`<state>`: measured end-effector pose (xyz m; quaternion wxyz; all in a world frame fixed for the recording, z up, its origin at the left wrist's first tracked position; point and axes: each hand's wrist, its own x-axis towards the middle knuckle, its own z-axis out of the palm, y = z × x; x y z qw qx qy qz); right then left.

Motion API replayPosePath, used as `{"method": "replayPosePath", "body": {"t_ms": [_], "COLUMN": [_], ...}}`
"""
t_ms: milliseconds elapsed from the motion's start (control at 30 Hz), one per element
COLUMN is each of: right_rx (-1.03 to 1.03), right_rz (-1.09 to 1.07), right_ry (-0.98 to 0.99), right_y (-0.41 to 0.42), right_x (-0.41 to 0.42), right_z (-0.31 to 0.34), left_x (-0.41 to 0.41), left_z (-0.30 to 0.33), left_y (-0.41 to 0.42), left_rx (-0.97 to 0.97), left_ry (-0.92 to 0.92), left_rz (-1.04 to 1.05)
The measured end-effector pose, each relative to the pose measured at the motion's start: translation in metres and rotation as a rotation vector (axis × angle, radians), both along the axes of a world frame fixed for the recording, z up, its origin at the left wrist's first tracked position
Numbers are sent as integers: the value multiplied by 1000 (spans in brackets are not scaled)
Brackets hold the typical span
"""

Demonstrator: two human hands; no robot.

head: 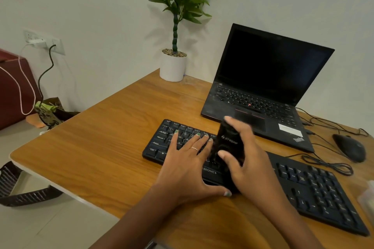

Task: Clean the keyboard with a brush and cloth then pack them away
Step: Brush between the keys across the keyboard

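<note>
**A:** So where was the brush in that shot?

**B:** Center of the frame. The right hand (pixel 245 159) had a closed grip around a black brush (pixel 227 143), thumb on the near side, fingers wrapped over the far side. It was blurry, but it sat right over the middle of the keyboard (pixel 315 188), which ran from center to lower right on the desk (pixel 101 137).

**A:** And the left hand?

**B:** The left hand (pixel 186 159) lay flat, grip wide open and holding nothing, fingers spread on the keys just left of the brush, thumb at the keyboard's near edge.

**A:** Anything else?

**B:** A laptop (pixel 263 79) upper right, a mouse (pixel 350 147) at the right edge, a potted plant (pixel 174 64) top center. Couldn't spot a cloth.
</note>
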<state>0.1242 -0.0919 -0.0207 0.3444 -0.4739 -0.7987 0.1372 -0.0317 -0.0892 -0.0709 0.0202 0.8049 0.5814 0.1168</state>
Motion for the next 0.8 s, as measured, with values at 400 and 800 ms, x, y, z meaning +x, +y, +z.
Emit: {"method": "replayPosePath", "body": {"t_ms": [400,800], "right_rx": [-7,32], "right_rz": [11,-77], "right_ry": [-57,-64], "right_y": [7,14], "right_x": [-1,-1], "right_z": [5,8], "left_x": [-1,-1], "left_z": [-2,-2], "left_y": [2,2], "left_rx": [1,-9], "left_ry": [-26,-4], "left_rz": [-5,-8]}}
